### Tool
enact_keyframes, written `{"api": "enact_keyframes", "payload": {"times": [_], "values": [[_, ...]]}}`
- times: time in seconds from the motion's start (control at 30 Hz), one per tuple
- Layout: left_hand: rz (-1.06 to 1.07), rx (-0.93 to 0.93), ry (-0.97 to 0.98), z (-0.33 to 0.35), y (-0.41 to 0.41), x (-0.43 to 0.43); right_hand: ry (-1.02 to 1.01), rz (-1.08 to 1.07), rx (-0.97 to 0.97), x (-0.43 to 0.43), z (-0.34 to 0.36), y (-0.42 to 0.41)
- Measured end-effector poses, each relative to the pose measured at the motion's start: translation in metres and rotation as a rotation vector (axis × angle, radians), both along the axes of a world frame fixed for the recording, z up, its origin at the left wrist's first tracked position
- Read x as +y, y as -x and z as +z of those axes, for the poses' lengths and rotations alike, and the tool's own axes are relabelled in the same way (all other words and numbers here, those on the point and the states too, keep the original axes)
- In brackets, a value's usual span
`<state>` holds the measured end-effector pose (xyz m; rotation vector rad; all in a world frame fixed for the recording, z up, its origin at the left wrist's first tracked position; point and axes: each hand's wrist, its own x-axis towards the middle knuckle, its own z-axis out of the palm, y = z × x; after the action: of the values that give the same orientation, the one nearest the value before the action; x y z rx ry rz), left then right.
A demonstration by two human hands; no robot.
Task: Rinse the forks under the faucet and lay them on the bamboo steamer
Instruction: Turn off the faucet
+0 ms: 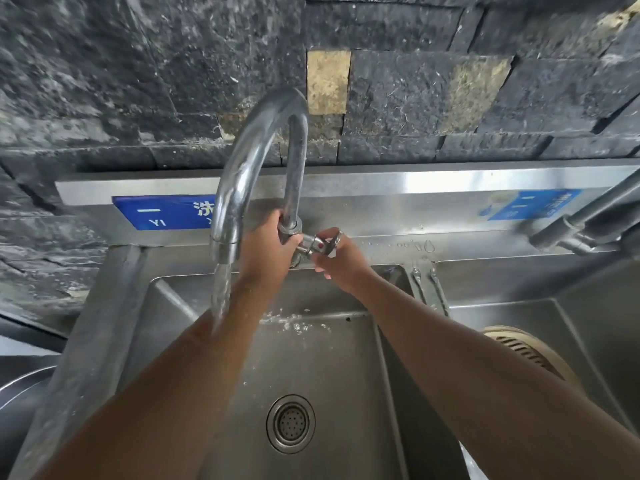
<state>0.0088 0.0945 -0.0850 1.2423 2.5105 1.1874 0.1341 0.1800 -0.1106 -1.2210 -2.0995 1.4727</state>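
Observation:
A curved steel faucet (256, 147) rises over the left sink basin (311, 358), and water runs from its spout onto my left forearm. My left hand (266, 247) is wrapped around the base of the faucet pipe. My right hand (337, 259) pinches the small tap handle (317, 244) at the faucet's base. The rim of the bamboo steamer (530, 348) shows in the right basin, partly behind my right forearm. No forks are visible.
A round drain strainer (290, 423) sits in the left basin floor. A second faucet (581, 223) juts in at the right. Blue labels (166, 213) are stuck on the steel backsplash under a dark stone wall. A metal bowl rim (20, 389) shows at the left edge.

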Motion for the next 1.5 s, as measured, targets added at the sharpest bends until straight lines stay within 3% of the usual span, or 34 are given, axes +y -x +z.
{"api": "enact_keyframes", "payload": {"times": [0.43,0.87,1.5], "values": [[0.03,0.055,0.036,-0.007,-0.001,0.008,0.031,0.029,-0.013,0.0,0.004,-0.001],[0.014,0.093,0.051,-0.006,-0.003,0.008,-0.049,0.056,-0.185,-0.003,0.028,0.006],[0.014,0.043,0.129,0.015,-0.014,0.003,-0.055,0.035,-0.207,-0.005,0.03,0.005]]}}
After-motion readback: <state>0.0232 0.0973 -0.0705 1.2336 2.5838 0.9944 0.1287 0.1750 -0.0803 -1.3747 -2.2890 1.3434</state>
